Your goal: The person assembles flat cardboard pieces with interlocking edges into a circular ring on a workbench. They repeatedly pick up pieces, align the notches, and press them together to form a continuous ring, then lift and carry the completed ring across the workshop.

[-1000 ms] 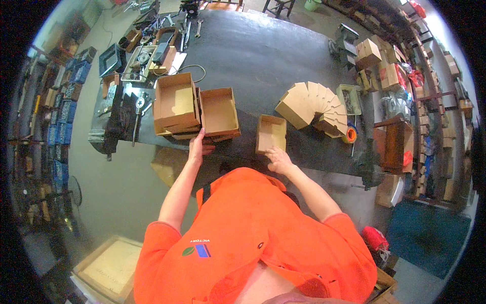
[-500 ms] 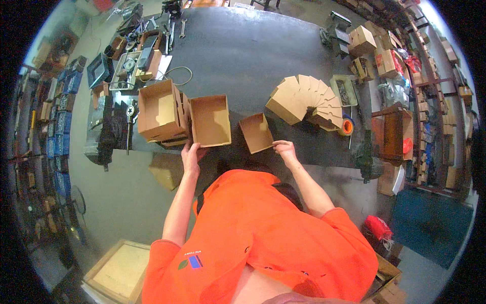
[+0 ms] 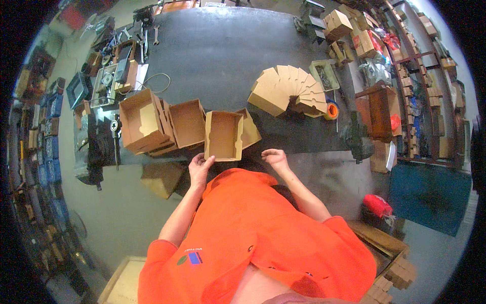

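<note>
My left hand (image 3: 200,169) grips the lower left corner of an open brown cardboard box (image 3: 224,133), thumb against its near edge. The box stands tilted up near the front of the bench, its hollow inside facing me. Partly hidden behind it is another cardboard piece (image 3: 251,130) with a notched edge. To the right, my right hand (image 3: 276,159) is apart from the box, fingers loosely stretched and holding nothing. Left of the held box leans another open box (image 3: 187,122), beside a stack of open boxes (image 3: 142,121).
A fan of folded tan cartons (image 3: 288,90) lies on the dark bench (image 3: 217,55), with an orange tape roll (image 3: 331,111) beside it. Tools and a wrench (image 3: 156,35) lie at the far left. A parts tray (image 3: 325,75) stands to the right.
The smaller box has passed from my right hand to my left. My right hand has let go of it. The box my left hand held now leans by the stack. The view has shifted.
</note>
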`<control>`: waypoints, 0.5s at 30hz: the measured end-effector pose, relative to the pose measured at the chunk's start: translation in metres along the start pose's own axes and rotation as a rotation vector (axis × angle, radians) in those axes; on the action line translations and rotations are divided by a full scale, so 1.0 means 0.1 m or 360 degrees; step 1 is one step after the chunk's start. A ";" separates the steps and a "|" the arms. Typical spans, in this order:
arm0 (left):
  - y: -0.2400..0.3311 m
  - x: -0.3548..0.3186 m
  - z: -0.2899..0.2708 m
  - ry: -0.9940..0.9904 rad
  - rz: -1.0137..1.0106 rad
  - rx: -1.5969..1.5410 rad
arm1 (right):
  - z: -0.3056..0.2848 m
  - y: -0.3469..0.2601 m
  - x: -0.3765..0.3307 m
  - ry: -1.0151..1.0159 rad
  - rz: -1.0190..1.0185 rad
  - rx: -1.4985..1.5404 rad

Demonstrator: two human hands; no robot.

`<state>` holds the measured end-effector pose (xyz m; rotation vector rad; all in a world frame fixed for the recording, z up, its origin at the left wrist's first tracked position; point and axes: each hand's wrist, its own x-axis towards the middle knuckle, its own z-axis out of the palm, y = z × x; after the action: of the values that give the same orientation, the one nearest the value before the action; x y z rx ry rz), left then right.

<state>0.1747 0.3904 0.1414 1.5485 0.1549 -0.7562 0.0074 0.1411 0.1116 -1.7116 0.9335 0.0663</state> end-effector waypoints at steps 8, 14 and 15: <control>-0.15 -0.19 -0.21 -0.0035 0.0081 0.0427 | 0.78 -0.26 0.05 -0.0483 -0.0464 -0.1610; -0.24 -0.31 -0.22 0.0016 0.0151 0.0675 | 1.06 0.20 0.63 -0.0645 -0.0271 -0.2045; -0.19 -0.30 -0.15 0.0005 0.0160 0.0844 | 1.02 0.25 0.67 -0.0608 -0.0258 -0.2005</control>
<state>0.1473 0.4174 0.1409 2.0408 -0.1336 -0.7502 0.0796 0.1882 0.0219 -2.7516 0.4213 1.0121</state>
